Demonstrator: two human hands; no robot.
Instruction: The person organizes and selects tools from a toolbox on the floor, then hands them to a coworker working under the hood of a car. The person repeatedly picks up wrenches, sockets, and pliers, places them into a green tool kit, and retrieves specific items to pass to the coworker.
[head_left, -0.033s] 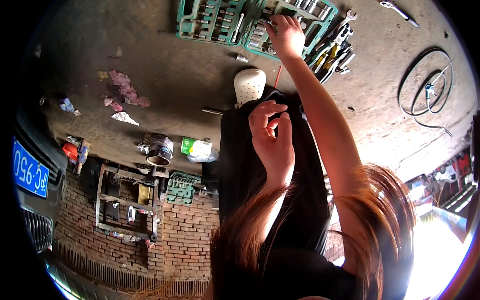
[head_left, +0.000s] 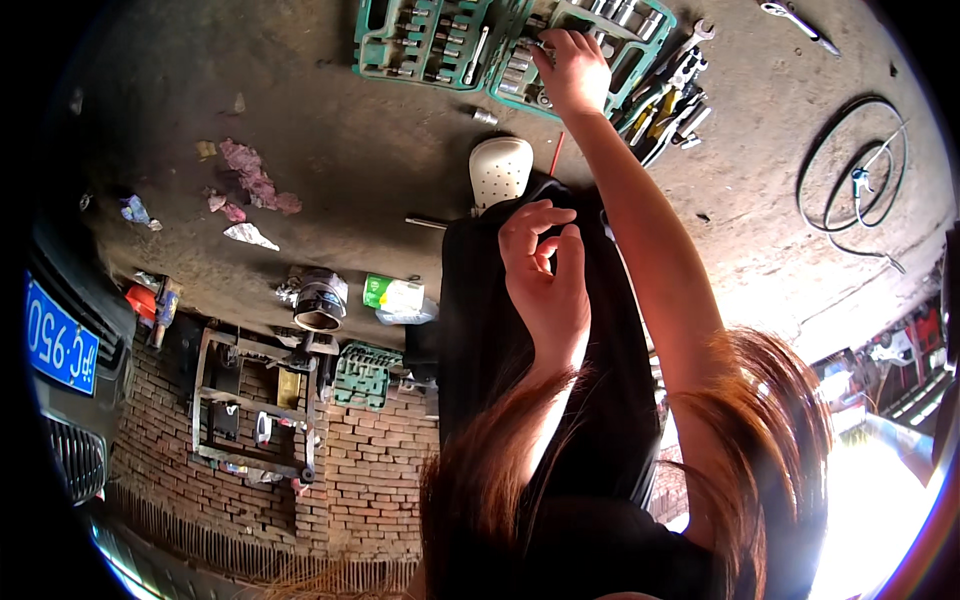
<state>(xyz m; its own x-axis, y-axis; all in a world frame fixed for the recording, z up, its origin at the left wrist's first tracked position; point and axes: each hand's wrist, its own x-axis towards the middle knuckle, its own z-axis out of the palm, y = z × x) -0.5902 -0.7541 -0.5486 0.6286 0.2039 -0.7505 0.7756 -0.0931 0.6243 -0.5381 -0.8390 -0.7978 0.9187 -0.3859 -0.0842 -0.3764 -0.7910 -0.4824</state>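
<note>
Loosely curled left hand (head_left: pixel 547 285), right (head_left: pixel 577 75) over sockets (head_left: pixel 516 68)

I count one white clog (head_left: pixel 500 172), one loose socket (head_left: pixel 484 117) and one open green socket case (head_left: pixel 370 62) beyond it, and one coiled air hose (head_left: pixel 860 180) to its right.

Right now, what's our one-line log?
Right hand: at open green socket case | Left hand: curled, looks empty | Floor: hand tools, white clog

Tool case (head_left: pixel 375 66), right edge: crowded by pliers (head_left: pixel 660 112).
Tool case, near edge: partly blocked by loose socket (head_left: pixel 484 117), white clog (head_left: pixel 500 168).
Floor (head_left: pixel 752 130), pliers to coiled hose (head_left: pixel 799 190): passable.
</note>
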